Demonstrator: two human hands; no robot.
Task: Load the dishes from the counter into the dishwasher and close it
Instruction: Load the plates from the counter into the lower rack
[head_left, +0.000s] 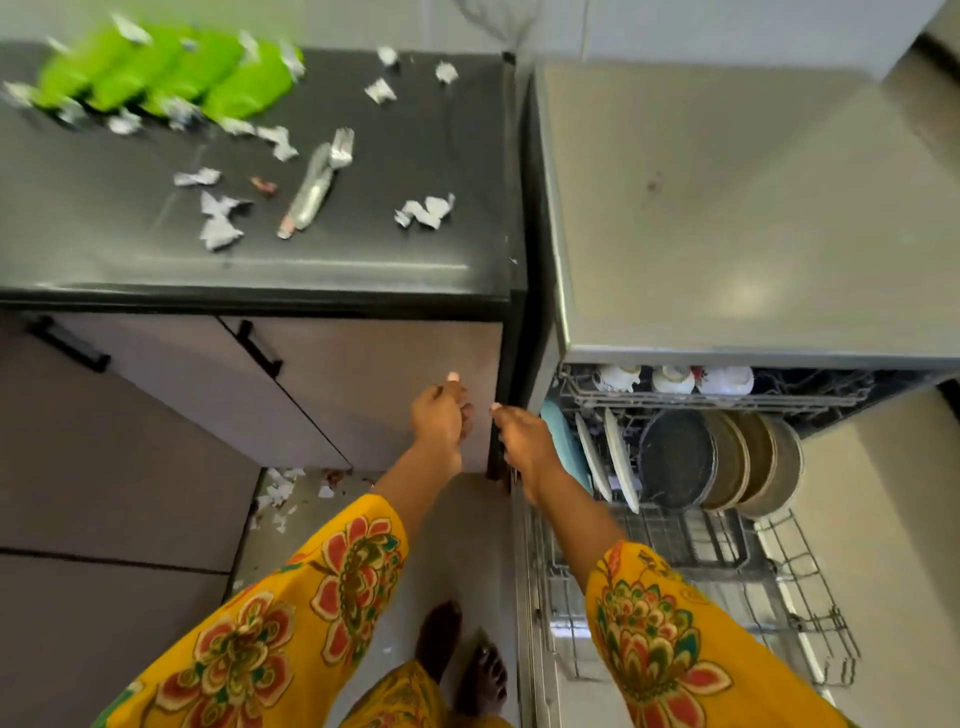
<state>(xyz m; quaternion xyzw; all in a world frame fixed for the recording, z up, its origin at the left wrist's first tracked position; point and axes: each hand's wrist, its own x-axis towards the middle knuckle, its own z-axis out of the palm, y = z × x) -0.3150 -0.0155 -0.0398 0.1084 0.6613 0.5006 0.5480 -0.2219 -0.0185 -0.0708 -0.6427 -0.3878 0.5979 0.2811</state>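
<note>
The dishwasher (727, 218) stands open on the right. Its lower rack (691, 545) is pulled out and holds upright plates (618, 457) and a dark pan (675, 457). White cups (672, 379) sit in the upper rack. On the black counter (415, 249) lie forks and other cutlery (319, 176), with blurred green dishes (156, 73) at the far left. My left hand (441, 421) and my right hand (522, 441) hang in front of the cabinet, below the counter's edge. Both are loosely curled and hold nothing.
Crumpled foil scraps (426, 210) litter the counter. More scraps (280, 493) lie on the floor by the cabinet. Cabinet doors with black handles (257, 348) sit under the counter. My bare feet (462, 660) stand just left of the open dishwasher door.
</note>
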